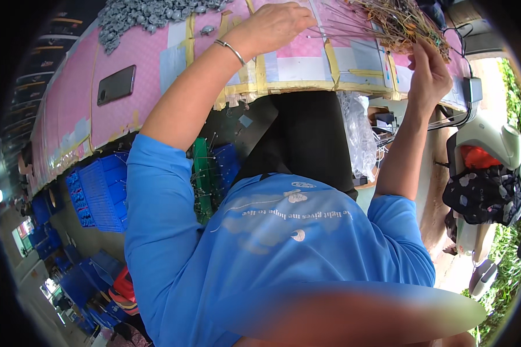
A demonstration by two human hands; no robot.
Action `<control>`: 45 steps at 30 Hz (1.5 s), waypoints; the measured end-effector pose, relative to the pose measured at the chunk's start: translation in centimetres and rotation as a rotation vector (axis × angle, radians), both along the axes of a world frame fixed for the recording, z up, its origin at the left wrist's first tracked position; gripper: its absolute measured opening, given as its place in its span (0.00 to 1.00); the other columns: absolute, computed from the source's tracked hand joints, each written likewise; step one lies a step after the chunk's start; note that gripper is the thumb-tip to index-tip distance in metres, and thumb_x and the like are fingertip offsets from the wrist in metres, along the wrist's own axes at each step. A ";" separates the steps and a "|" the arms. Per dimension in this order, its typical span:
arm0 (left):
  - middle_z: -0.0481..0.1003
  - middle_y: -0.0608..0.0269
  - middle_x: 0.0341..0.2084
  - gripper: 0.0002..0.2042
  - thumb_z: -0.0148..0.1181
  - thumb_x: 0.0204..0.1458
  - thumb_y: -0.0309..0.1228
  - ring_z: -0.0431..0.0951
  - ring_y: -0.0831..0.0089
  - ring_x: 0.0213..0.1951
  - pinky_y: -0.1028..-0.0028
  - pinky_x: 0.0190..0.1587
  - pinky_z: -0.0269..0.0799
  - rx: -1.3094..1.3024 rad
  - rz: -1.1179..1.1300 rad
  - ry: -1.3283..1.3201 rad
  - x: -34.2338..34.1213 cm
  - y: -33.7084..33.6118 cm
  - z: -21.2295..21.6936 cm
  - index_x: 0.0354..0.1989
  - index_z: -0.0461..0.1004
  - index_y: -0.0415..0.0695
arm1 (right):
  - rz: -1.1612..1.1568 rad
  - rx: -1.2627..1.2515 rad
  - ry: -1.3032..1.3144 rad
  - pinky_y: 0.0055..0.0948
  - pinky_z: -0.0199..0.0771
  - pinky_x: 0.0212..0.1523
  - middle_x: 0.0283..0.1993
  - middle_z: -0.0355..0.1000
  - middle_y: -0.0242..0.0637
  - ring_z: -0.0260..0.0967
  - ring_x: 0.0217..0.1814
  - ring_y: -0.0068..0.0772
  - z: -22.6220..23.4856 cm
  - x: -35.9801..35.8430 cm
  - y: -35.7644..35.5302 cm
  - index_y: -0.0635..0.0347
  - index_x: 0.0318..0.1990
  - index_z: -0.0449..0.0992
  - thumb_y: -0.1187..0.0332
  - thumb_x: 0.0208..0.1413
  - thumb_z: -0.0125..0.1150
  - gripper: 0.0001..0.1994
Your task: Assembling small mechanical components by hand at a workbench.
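Note:
My left hand [278, 26], with a silver bangle at the wrist, is over the pink-covered table [150, 58]. Its fingers are curled together beside the ends of several thin wire-like rods [347, 36]; what they hold, if anything, is too small to make out. My right hand [431, 75] is at the near edge of a tangled brown and yellow bundle of thin stems or wires [408, 23], thumb and fingers pinched. Whatever is in that pinch is hidden. A heap of small grey moulded parts [150, 17] lies left of my left hand, with one loose grey part [207, 29] nearby.
A dark phone [116, 84] lies on the table's left. Yellow tape runs along its front edge. Blue crates [101, 194] and a green rack with pins [201, 179] stand below. Black cables and an adapter [473, 89] hang at the right corner, near a parked scooter [486, 144].

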State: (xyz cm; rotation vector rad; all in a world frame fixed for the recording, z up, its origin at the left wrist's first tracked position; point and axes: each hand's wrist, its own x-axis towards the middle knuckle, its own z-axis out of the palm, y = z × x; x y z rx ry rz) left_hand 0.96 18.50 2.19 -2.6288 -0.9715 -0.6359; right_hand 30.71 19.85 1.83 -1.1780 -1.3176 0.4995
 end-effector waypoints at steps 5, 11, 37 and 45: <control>0.73 0.56 0.31 0.07 0.50 0.49 0.25 0.76 0.62 0.41 0.68 0.43 0.73 -0.127 0.071 0.109 -1.5 -0.2 -0.9 0.33 0.75 0.41 | 0.217 0.027 0.705 0.25 0.73 0.31 0.33 0.77 0.40 0.74 0.31 0.29 -1.4 1.4 -0.6 0.69 0.41 0.77 0.78 0.58 0.60 0.05; 0.77 0.54 0.33 0.10 0.58 0.50 0.28 0.79 0.60 0.35 0.65 0.39 0.75 -0.294 0.335 -0.169 -2.3 -4.3 1.0 0.40 0.78 0.42 | 0.451 -0.485 0.677 0.24 0.78 0.32 0.36 0.76 0.41 0.75 0.32 0.28 -4.9 -2.3 -8.1 0.68 0.40 0.75 0.74 0.60 0.58 0.06; 0.74 0.49 0.48 0.23 0.53 0.51 0.18 0.81 0.67 0.43 0.76 0.35 0.82 -1.016 0.113 -1.744 0.3 -19.9 -2.6 0.59 0.67 0.31 | 0.981 -0.651 0.338 0.19 0.73 0.25 0.33 0.78 0.38 0.73 0.25 0.21 -1.8 -11.4 -14.6 0.64 0.38 0.77 0.75 0.57 0.62 0.04; 0.75 0.48 0.47 0.21 0.56 0.54 0.22 0.81 0.58 0.47 0.76 0.31 0.82 -1.007 0.178 -1.696 0.7 -19.9 -2.1 0.57 0.67 0.30 | 0.940 -0.688 0.322 0.19 0.73 0.28 0.34 0.78 0.39 0.73 0.27 0.21 -2.9 -10.0 -16.1 0.65 0.38 0.78 0.75 0.57 0.62 0.04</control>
